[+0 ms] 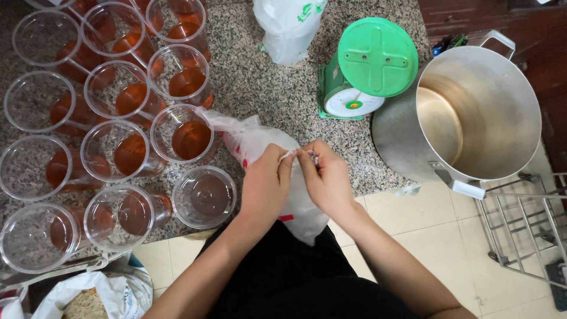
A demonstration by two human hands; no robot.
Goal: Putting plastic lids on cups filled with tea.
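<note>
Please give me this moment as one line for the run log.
left hand and right hand: pinching top of white plastic bag | bag: at speckled granite counter edge | beside: clear plastic cups of amber liquid

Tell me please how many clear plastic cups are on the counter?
13 visible, all left of the white plastic bag: twelve cups with amber liquid crowd the granite counter; one cup at the near edge looks almost empty. More may lie beyond the frame's top-left.

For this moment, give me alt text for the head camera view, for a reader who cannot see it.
Two bare hands, left hand and right hand, pinch the top of a white plastic bag at a granite counter's edge. Clear cups of amber liquid stand left; a green scale and steel pot right.
</note>
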